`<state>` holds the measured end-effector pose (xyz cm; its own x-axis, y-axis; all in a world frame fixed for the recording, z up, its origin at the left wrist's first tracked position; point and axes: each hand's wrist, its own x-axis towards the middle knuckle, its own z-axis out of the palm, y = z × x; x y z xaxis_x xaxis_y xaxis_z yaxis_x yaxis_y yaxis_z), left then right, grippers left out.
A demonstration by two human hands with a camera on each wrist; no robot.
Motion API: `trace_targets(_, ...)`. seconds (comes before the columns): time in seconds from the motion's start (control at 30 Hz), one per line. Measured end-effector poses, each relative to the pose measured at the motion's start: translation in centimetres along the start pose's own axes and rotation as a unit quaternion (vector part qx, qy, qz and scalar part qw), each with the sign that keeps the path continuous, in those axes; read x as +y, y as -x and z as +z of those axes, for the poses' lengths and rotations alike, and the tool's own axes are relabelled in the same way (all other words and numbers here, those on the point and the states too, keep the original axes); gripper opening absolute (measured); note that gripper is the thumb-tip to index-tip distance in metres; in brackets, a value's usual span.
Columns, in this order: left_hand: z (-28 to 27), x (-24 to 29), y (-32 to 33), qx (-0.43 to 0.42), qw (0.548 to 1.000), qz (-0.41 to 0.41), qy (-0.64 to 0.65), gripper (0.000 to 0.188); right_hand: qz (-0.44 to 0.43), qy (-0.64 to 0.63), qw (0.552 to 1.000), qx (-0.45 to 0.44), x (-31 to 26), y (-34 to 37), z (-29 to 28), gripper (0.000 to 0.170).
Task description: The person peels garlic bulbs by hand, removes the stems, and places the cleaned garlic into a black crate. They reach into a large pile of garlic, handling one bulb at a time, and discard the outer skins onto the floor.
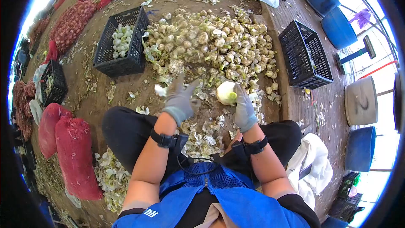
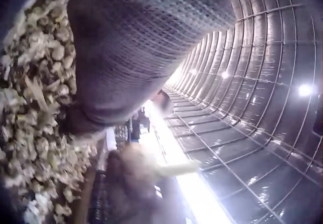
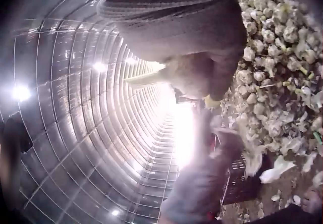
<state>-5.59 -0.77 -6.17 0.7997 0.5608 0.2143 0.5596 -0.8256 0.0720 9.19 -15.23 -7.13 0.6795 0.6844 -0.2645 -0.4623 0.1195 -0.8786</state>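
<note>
In the head view my gloved right hand (image 1: pixel 244 109) grips a white garlic bulb (image 1: pixel 227 93) with a green stem stub. To its left, apart from the bulb, is my gloved left hand (image 1: pixel 181 101) with fingers spread. A blurred white piece of skin (image 1: pixel 160 90) shows beside the left fingers. The right wrist view shows the right hand's glove (image 3: pixel 186 32) close up, the bulb (image 3: pixel 189 75) under its fingers and the pale stem pointing left. Beyond both hands lies a heap of unpeeled garlic bulbs (image 1: pixel 211 42).
A black crate of white bulbs (image 1: pixel 122 42) stands left of the heap, and another black crate (image 1: pixel 306 55) right of it. Red mesh sacks (image 1: pixel 76 156) lie at left. Loose skins (image 1: pixel 204 139) cover the floor between the legs. Blue tubs (image 1: pixel 337 27) line the right side.
</note>
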Motion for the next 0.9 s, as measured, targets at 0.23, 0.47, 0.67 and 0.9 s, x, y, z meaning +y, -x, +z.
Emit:
trace_targets(0.23, -1.2, 3.5, -1.0, 0.037, 0.851, 0.126, 0.509, 0.040, -0.255, 0.384, 0.882, -0.099, 0.4, 1.1, 0.4, 0.044)
trace_targets(0.47, -1.7, 2.7, -1.0, 0.028, 0.875, 0.100, 0.472, 0.033, -0.065, 0.281, 0.955, -0.065, 0.1, 0.7, 1.0, 0.055)
trace_targets(0.67, -2.4, 2.4, -0.8, 0.036, 0.877, 0.113, 0.465, 0.037, -0.065, 0.241, 0.967, -0.057, 1.8, 0.1, 0.1, 0.060)
trace_targets(0.9, -2.6, 2.6, -0.8, 0.054, 0.878, 0.081, 0.469, 0.038, -0.098, 0.197, 0.975, -0.021, 1.1, 0.2, 0.5, 0.053)
